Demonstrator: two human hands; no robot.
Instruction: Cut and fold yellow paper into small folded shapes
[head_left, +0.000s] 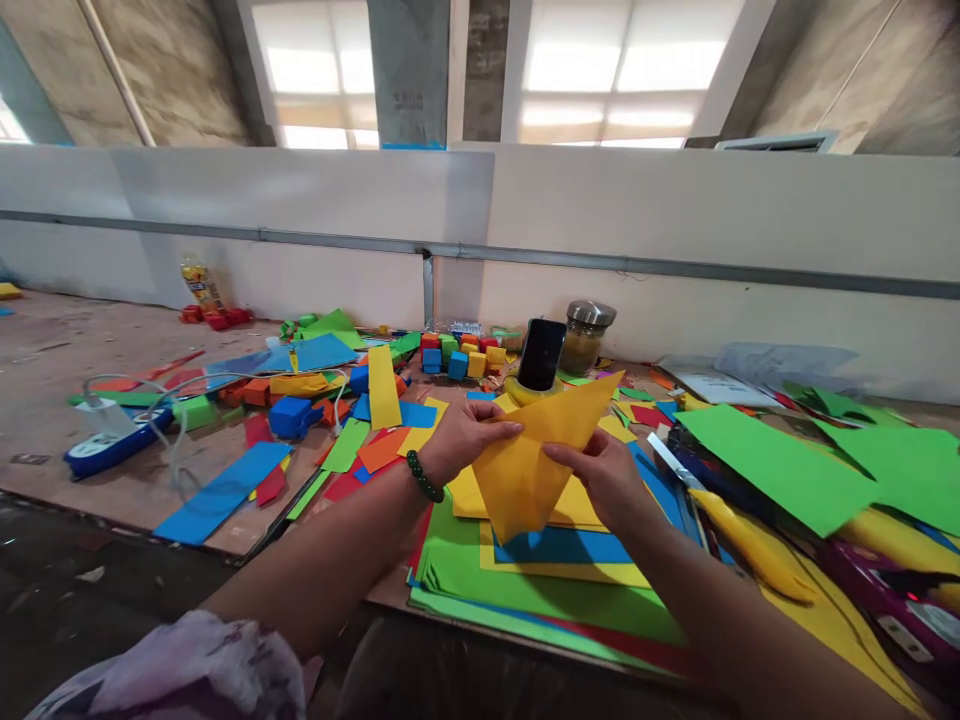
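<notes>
A yellow sheet (536,470), perhaps paper or thin foam, is held up between my two hands, tilted and slightly bent. My left hand (472,432) pinches its upper left part, thumb on the near face. On the right side my right hand (596,470) grips it the same way; the fingers behind the sheet are hidden. Below lies a stack of coloured sheets (465,575), green, blue, yellow and red, at the table's front edge.
A phone (543,352) leans upright before a lidded jar (587,338). Small coloured blocks (459,362) sit at the back. A yellow-handled knife (750,540) and green sheets (780,465) lie right. A power strip (116,440) with cables lies left; a bottle (201,283) stands behind.
</notes>
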